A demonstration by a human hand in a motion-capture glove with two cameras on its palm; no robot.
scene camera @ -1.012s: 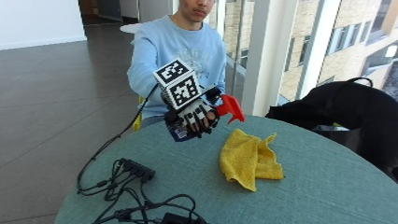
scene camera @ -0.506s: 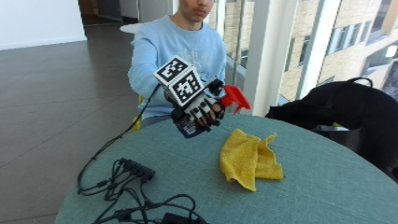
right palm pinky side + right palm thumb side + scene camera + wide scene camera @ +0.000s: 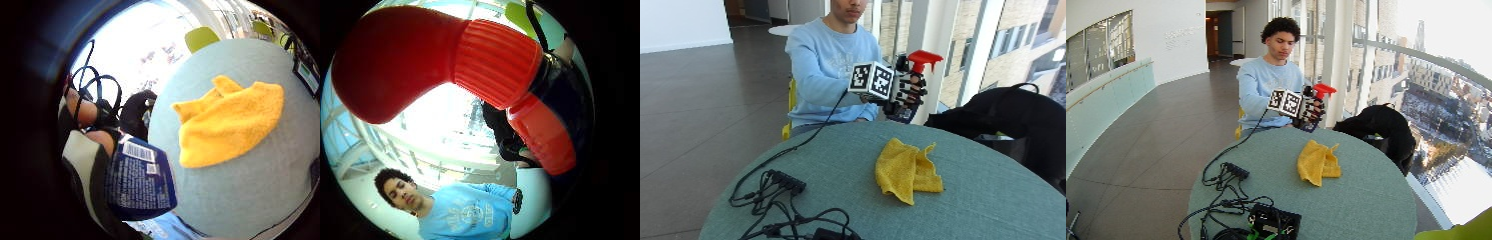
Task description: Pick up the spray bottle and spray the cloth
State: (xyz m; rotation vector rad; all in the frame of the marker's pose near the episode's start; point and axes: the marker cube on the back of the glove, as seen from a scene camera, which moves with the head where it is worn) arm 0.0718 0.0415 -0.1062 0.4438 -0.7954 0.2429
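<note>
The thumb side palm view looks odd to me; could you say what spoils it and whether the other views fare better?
Thumb side palm view: the spray bottle fills the frame, backlit by bright windows. Little finger side palm view: window glare, curved edges, yet the yellow cloth reads clearly. Outside view: evenly daylit.

Upper-floor office or institutional building lobby: curved corridor, floor-to-ceiling windows (image 3: pixel 1379 55) over city rooftops, polished dark floor (image 3: pixel 1152 145), round green table (image 3: pixel 1365 200).

Red-topped spray bottle (image 3: pixel 918 70), yellow cloth (image 3: pixel 906 169)
</note>
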